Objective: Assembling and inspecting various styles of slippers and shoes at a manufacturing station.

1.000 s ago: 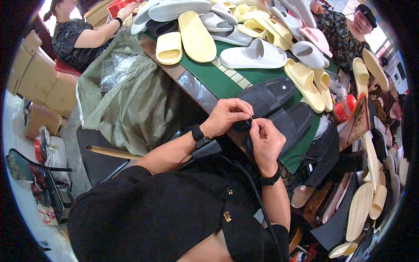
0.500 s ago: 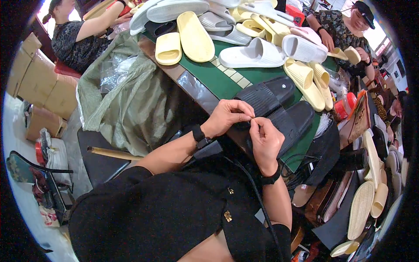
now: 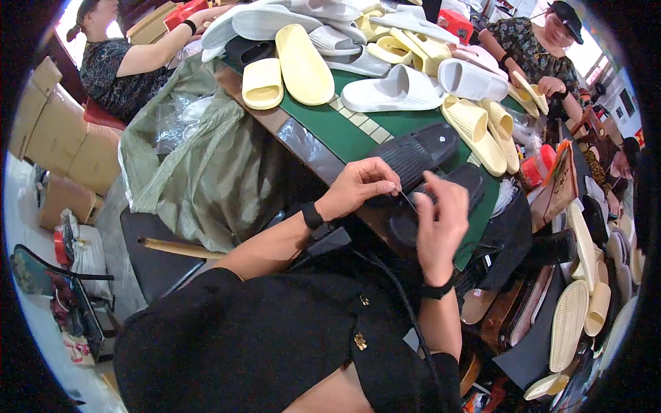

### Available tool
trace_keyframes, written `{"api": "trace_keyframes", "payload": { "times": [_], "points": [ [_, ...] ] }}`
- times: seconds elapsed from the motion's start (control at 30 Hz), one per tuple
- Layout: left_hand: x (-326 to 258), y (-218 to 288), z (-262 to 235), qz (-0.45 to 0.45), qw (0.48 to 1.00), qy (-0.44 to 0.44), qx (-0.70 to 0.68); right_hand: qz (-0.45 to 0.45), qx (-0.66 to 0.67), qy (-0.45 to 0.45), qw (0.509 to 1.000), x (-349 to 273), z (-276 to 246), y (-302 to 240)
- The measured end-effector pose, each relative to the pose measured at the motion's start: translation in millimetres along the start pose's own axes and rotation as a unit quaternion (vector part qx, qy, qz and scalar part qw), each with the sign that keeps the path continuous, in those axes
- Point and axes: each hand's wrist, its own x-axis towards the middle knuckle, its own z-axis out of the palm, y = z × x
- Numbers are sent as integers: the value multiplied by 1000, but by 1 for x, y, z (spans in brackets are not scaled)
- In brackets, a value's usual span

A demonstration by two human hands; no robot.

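Strand (image 3: 407, 199), thin and dark, looks pinched in the left hand (image 3: 363, 184), over the counter (image 3: 337, 132) edge beside the black slippers (image 3: 416, 155). Right hand (image 3: 444, 221) is loosely spread and blurry, can't tell if it touches the strand. Seems like mid-threading or knotting imo; next probably needs a steady left pinch, careful right regrip.

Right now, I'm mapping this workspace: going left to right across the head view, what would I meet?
Stacked cardboard boxes, olive-green sack, the wearer's left hand, the wearer's right hand, cream slipper's textured sole.
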Motion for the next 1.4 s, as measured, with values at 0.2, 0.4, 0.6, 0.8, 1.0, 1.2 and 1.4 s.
{"api": "trace_keyframes", "payload": {
  "times": [0.2, 0.4, 0.6, 0.8, 1.0, 1.2, 1.4],
  "points": [
    [-5, 25, 9, 20, 994, 30, 108, 82, 8, 86, 993, -8, -44, 0],
    [-1, 59, 1, 178, 935, -2, 306, 167, 2, 137, 976, -41, -69, 8],
    [5, 89, 3, 196, 938, 7, 287, 219, 12, 197, 955, -73, -78, 18],
    [66, 107, 7, 190, 885, -78, 418, 223, 0, 192, 956, -83, -78, 22],
    [112, 52, 24, 205, 694, -276, 632, 209, -29, 178, 961, -93, -81, 30],
    [111, 24, 42, 189, 679, -319, 634, 240, -56, 162, 955, -109, -92, 28],
    [104, 54, 26, 254, 683, -322, 604, 275, -21, 147, 950, -108, -91, 35]
  ]
}}
